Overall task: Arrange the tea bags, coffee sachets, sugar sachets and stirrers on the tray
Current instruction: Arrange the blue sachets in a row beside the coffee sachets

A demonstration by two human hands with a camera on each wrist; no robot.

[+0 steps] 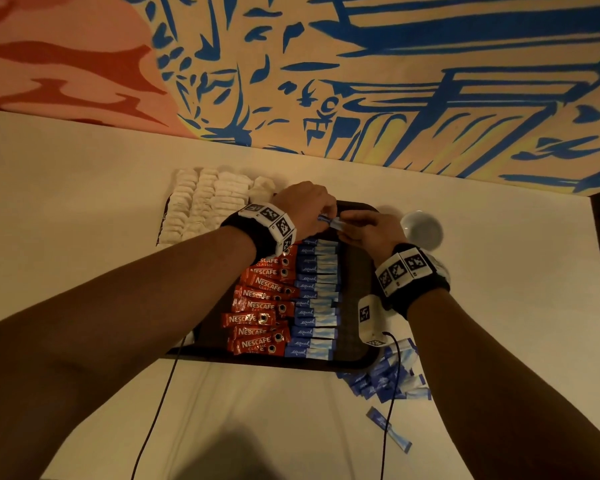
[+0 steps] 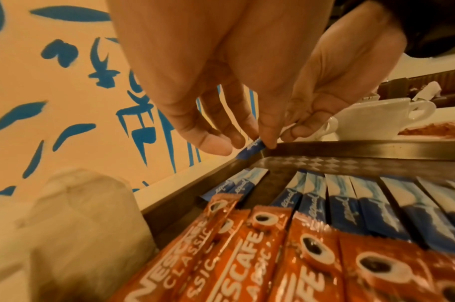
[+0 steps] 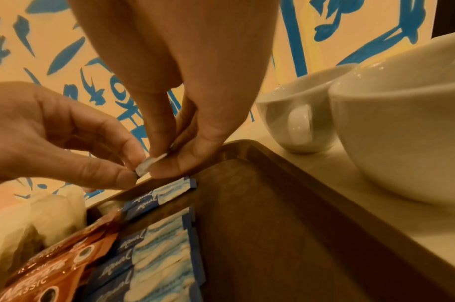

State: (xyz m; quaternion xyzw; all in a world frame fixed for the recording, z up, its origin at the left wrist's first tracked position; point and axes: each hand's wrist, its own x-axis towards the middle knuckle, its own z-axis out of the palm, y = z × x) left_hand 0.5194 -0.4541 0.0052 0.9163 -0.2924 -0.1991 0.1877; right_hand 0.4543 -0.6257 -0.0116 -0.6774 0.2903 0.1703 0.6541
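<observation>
Nearest, a loose heap of blue sugar sachets [image 1: 385,377] on the white table [image 1: 499,341] beside the dark tray [image 1: 355,289]. On the tray, side by side: red coffee sachets [image 1: 264,303], a column of sugar sachets [image 1: 317,296], white tea bags [image 1: 205,202] at the far left. Beyond, above the tray's far edge, left hand [image 1: 309,207] and right hand [image 1: 371,230] each pinching one end of a single sugar sachet [image 1: 329,220]; white cups [image 1: 421,228] alongside.

Dim, warm yellow light tints all three views. In the head view a soft shadow falls on the table [image 1: 222,427] at 6 o'clock, and straight edges bow toward the frame's rim. Both wrist views blur at 7 o'clock; the cup [image 3: 401,132] shows faint glare.
</observation>
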